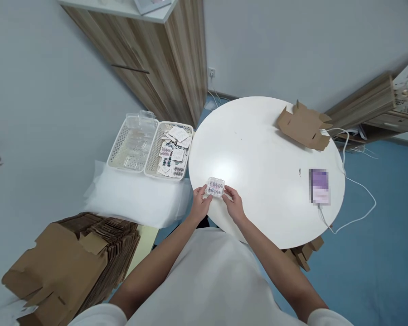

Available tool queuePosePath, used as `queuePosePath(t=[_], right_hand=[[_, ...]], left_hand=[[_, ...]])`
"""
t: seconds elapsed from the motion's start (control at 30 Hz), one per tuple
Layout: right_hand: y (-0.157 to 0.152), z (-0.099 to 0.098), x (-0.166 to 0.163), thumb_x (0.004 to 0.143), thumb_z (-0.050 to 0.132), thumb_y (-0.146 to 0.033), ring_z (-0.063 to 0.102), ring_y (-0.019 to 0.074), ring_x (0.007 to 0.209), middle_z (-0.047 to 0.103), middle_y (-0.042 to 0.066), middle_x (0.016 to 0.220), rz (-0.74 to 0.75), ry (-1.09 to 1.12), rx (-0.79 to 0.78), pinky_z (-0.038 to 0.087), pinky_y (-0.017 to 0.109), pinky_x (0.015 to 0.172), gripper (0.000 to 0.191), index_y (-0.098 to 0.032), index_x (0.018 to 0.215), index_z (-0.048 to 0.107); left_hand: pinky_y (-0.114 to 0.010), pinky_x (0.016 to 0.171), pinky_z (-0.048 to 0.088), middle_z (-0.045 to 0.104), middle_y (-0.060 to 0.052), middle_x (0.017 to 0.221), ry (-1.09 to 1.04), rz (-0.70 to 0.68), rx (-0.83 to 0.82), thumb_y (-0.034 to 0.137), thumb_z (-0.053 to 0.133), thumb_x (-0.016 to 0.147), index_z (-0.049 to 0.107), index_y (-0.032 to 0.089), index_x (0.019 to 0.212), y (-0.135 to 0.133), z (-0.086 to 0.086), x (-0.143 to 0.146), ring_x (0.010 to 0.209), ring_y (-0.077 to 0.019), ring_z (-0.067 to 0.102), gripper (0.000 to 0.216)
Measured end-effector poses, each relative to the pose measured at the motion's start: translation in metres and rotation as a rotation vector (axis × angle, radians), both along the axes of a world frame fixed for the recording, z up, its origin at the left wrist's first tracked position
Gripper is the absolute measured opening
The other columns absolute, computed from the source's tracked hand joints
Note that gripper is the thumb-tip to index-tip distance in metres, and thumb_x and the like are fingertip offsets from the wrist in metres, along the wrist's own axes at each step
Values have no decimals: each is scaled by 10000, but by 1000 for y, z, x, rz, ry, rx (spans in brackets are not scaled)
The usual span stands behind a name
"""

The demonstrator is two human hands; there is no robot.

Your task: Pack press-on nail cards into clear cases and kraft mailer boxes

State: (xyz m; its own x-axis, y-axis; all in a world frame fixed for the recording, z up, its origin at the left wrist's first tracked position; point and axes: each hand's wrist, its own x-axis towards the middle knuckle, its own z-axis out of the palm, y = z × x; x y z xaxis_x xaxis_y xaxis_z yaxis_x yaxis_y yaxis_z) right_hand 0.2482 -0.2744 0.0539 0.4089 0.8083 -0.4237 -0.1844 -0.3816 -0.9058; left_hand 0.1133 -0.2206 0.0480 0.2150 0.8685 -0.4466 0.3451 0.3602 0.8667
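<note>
A small clear plastic case (215,186) with rows of pink and dark pieces inside sits at the near edge of the round white table (265,149). My left hand (200,203) grips its left side with curled fingers. My right hand (234,202) pinches its right side. Both hands hold the case just above the tabletop.
Two white baskets stand to the left: one (131,144) with clear plastic cases, one (172,151) with printed cards. A flat cardboard box (304,124) and a blurred purple object (318,185) with a white cable lie on the table. Stacked cardboard (71,262) sits at lower left.
</note>
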Motion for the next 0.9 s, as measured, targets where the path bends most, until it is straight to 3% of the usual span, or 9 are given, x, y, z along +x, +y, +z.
queuePosePath(t=[0.2, 0.37, 0.67, 0.9], right_hand=[[59, -21, -19, 683, 551, -343, 488, 166, 905, 502, 44, 1061, 45, -85, -125, 433, 336, 795, 493, -262, 1164, 484], [95, -34, -28, 695, 537, -331, 499, 147, 807, 487, 51, 1055, 37, -136, -138, 442, 332, 768, 526, -246, 1206, 445], [113, -51, -35, 692, 554, -298, 485, 172, 863, 404, 78, 1078, 70, -327, -154, 489, 342, 733, 662, -232, 1301, 301], [108, -53, -34, 669, 569, -260, 471, 180, 923, 375, 75, 1108, 121, -339, -126, 478, 342, 764, 733, -257, 1320, 233]], left_hand=[[-298, 867, 380, 343, -94, 1182, 7, -13, -62, 303, 516, 756, 385, 206, 1258, 56, -23, -10, 1065, -204, 424, 528], [-327, 982, 282, 298, -110, 1276, -25, -25, -65, 297, 515, 760, 333, 193, 1289, 84, -36, -8, 1187, -233, 332, 569], [-385, 1059, 183, 51, -19, 1437, -38, -158, -8, 368, 427, 826, 76, 305, 1353, 86, -40, -9, 1317, -206, 93, 636], [-372, 1068, 169, 30, -25, 1448, -56, -115, 3, 348, 427, 825, 37, 278, 1361, 79, -53, -8, 1319, -208, 91, 666]])
